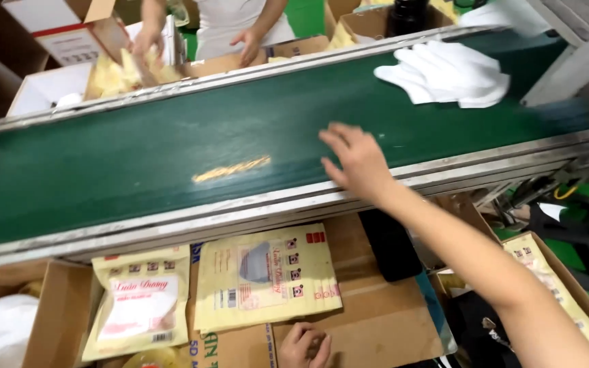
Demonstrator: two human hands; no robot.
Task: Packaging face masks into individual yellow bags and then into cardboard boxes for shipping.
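My right hand (353, 158) stretches out over the dark green conveyor belt (138, 157), fingers spread, holding nothing. A stack of white masks (448, 73) lies on the belt beyond it, to the upper right. My left hand (305, 345) is curled into a loose fist and rests on a cardboard box (369, 320) below the belt, with nothing visible in it. Just above that hand lies a flat yellow printed pouch (264, 276). A filled yellow pouch with white contents (141, 303) sits to its left.
A co-worker stands across the belt, their hands (248, 42) on cartons of yellow pouches (114, 71). A scuffed yellow mark (232, 168) shows on the belt. More yellow pouches fill a carton (560, 279) at the lower right. The belt's metal rail (172, 221) runs along the near side.
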